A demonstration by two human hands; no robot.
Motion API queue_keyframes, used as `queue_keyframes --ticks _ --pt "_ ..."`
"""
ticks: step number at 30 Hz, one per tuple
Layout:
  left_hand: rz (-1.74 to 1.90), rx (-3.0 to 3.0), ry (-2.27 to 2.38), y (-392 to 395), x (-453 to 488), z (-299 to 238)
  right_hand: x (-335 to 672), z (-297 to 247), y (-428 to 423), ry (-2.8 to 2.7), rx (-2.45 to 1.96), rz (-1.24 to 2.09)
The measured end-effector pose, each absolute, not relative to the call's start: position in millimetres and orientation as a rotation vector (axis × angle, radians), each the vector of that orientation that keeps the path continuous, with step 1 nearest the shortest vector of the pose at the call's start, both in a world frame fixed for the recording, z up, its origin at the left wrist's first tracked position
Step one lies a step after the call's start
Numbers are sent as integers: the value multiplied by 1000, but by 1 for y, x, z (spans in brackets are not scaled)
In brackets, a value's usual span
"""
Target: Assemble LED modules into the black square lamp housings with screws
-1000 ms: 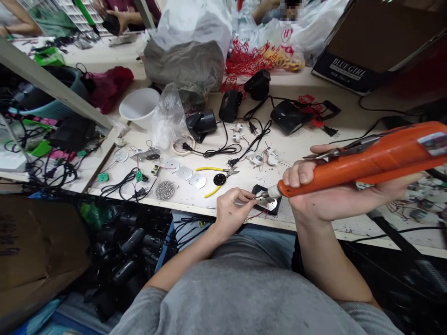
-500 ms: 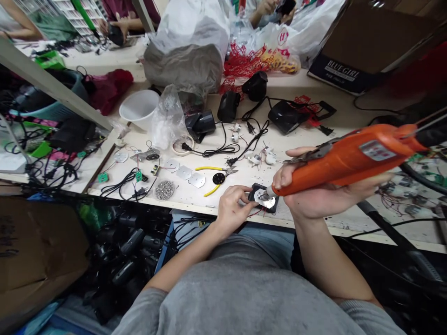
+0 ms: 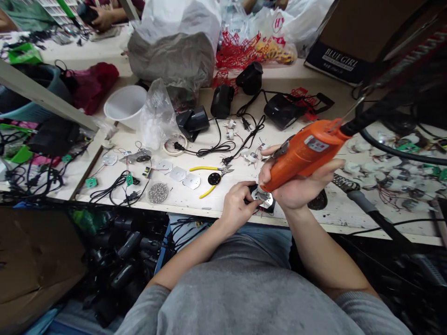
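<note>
My right hand (image 3: 296, 188) is closed around an orange electric screwdriver (image 3: 302, 151), whose tip points down at a small black housing (image 3: 268, 207). A shiny metal plate (image 3: 267, 200) lies in that housing, and red wires show at its near edge. My left hand (image 3: 239, 202) grips the housing's left side with bent fingers. Left of my hands lie yellow-handled cutting pliers (image 3: 208, 190) with a black disc (image 3: 214, 178) resting on them. Farther left are several flat metal plates (image 3: 192, 181) and a round dish of small screws (image 3: 158, 192).
Black plastic housings (image 3: 222, 101) and power cords lie farther back, near a white bucket (image 3: 126, 104). Many small motors with wires (image 3: 394, 177) cover the right side. A cardboard box (image 3: 335, 51) stands at the back right. Another person's hand (image 3: 103, 18) shows at the far left.
The screwdriver has swung more upright, its rear end moving left and its tip still over the metal plate. My left hand keeps hold of the housing. The camera view has shifted slightly.
</note>
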State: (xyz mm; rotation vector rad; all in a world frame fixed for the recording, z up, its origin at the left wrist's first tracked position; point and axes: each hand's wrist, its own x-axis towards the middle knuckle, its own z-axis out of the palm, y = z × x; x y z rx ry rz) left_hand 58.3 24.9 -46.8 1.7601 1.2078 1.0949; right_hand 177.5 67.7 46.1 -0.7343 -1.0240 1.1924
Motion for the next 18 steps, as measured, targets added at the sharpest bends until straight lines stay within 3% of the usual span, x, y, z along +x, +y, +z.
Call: queue_keyframes --ticks 18 --pt "1113 1848 1253 21 59 -54 175 30 68 -997 -650 1335"
